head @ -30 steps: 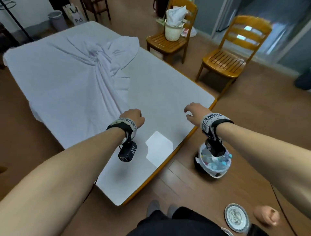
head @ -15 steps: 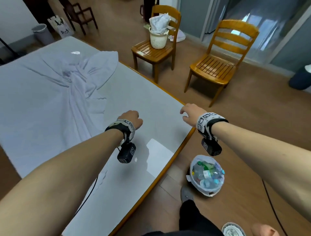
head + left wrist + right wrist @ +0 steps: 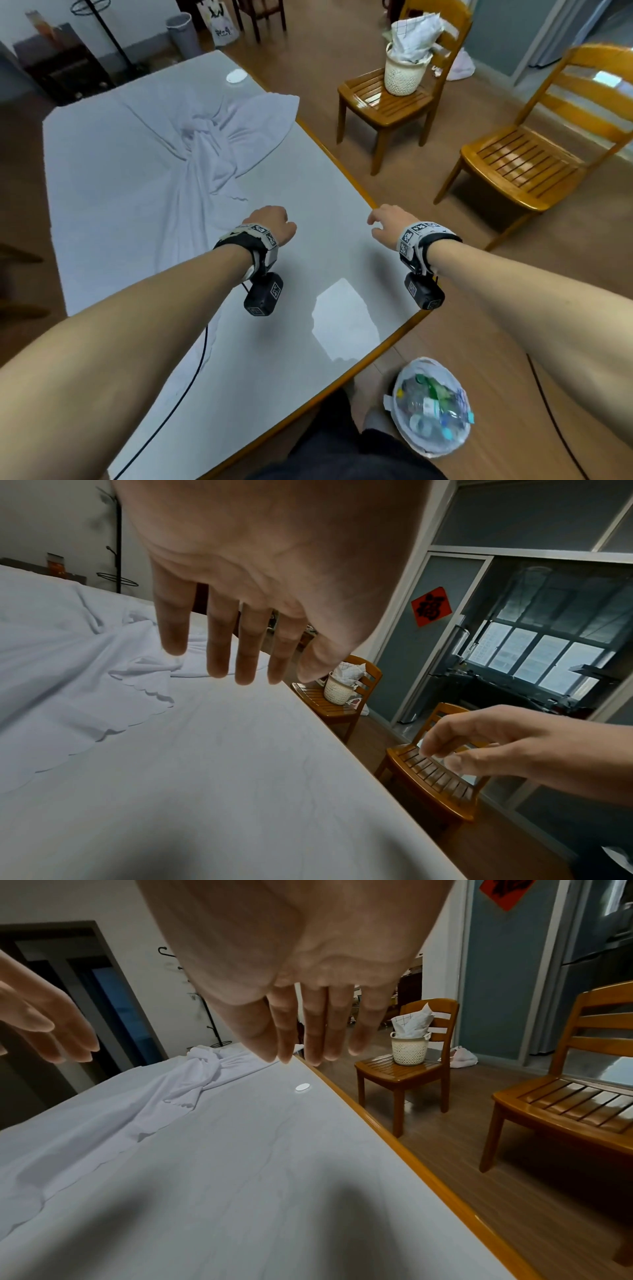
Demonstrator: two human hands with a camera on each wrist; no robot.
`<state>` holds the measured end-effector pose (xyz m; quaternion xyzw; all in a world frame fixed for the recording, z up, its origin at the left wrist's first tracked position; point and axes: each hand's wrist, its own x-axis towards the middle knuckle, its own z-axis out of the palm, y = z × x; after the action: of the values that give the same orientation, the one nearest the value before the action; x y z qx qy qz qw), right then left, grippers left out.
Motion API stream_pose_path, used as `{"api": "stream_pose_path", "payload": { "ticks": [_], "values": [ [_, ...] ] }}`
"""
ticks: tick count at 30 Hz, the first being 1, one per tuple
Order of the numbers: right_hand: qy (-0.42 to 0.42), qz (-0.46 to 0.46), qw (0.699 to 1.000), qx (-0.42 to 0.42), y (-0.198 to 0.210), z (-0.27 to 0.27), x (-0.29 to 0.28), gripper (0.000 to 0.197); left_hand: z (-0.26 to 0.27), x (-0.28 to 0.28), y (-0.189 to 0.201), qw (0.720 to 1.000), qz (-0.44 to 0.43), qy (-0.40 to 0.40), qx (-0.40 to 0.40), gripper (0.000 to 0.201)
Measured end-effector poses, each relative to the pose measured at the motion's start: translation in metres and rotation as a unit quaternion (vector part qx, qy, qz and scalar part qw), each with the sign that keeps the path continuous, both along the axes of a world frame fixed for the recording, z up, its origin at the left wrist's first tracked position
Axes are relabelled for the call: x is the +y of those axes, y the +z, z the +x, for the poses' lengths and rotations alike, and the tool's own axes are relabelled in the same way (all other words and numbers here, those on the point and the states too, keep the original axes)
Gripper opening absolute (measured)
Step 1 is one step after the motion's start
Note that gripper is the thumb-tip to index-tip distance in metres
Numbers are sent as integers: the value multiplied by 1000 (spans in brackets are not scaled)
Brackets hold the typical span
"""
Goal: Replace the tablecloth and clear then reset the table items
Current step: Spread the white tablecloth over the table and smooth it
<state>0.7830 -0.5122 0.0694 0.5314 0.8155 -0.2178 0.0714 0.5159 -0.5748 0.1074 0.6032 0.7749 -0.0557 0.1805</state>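
A white tablecloth (image 3: pixel 137 192) lies crumpled on the far and left part of the table, bunched into a twisted ridge down the middle (image 3: pixel 68 656) (image 3: pixel 137 1110). The near right part of the white tabletop (image 3: pixel 308 192) is bare, with a wooden rim. My left hand (image 3: pixel 274 222) hovers above the bare top just right of the cloth's edge, its fingers (image 3: pixel 219 642) straight and empty. My right hand (image 3: pixel 387 222) hangs over the table's right edge, its fingers (image 3: pixel 315 1031) also loose and holding nothing.
Two wooden chairs stand right of the table; the farther one (image 3: pixel 383 99) carries a white basket (image 3: pixel 404 72) stuffed with checked cloth, the nearer one (image 3: pixel 524 164) is bare. A lined bin of plastic bottles (image 3: pixel 431 407) sits on the floor by my feet. A grey waste bin (image 3: pixel 180 32) stands far back.
Both hands stay empty above the table and have shifted a little toward its right edge. My viewpoint has swung, and the plate on the floor has left the view.
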Motion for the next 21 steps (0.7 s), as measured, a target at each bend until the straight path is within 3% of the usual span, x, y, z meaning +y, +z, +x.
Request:
{"api": "stream_pose_path", "payload": {
  "ticks": [3,7,21],
  "values": [
    [1,-2,1000,-11,-4,-4,14,33,-5,17,-10,1000,-14,-2,-3,21],
    [5,2,1000,-27,0,-9,38,34,-13,35,-20,1000,-25,0,-10,37],
    [33,27,998,-36,8,-33,111,30,-23,94,-43,999,-30,18,-5,39]
  ]
}}
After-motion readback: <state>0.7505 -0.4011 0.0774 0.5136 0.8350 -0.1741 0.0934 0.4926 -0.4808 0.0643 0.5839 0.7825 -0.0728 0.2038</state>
